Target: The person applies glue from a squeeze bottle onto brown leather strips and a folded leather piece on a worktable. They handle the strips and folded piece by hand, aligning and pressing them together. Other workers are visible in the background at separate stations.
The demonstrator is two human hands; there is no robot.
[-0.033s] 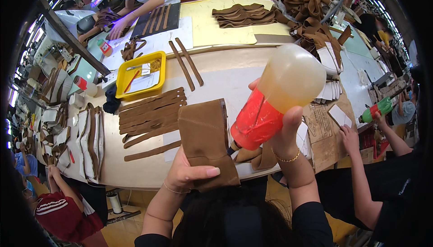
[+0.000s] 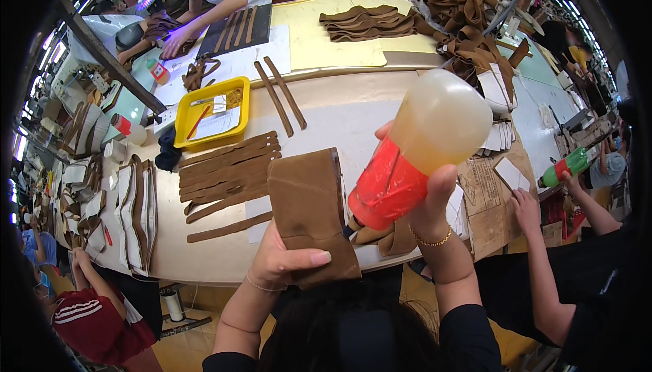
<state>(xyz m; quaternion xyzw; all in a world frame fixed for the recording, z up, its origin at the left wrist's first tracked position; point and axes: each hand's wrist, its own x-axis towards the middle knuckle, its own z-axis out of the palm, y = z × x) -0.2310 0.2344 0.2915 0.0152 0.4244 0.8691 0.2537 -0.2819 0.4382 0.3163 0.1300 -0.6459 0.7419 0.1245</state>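
My left hand [image 2: 286, 262] grips a folded brown leather-like piece [image 2: 307, 199] near its lower end, thumb on top. A stitched line runs across that piece. In my right hand [image 2: 435, 202] is a squeeze bottle [image 2: 435, 127], tilted with its base up and to the right. It has a red wrap and yellowish liquid inside. The dark neck tip [image 2: 351, 226] points down at the right edge of the piece; whether it touches cannot be made out. Brown strips [image 2: 227, 175] lie side by side to the left, and more brown pieces [image 2: 397, 239] lie beneath the bottle.
A yellow tray [image 2: 246, 110] with papers and a red pen stands beyond the strips. Two long strips [image 2: 282, 97] lie beside it. Stacked pieces [image 2: 139, 202] are at left. A co-worker's hands [image 2: 526, 209] are at right, near a green bottle [image 2: 567, 167]; another person works across the table.
The bottle has shifted very slightly down and right in my right hand's grip. My left hand and the brown piece look nearly unmoved. The far co-worker's hand has moved a little.
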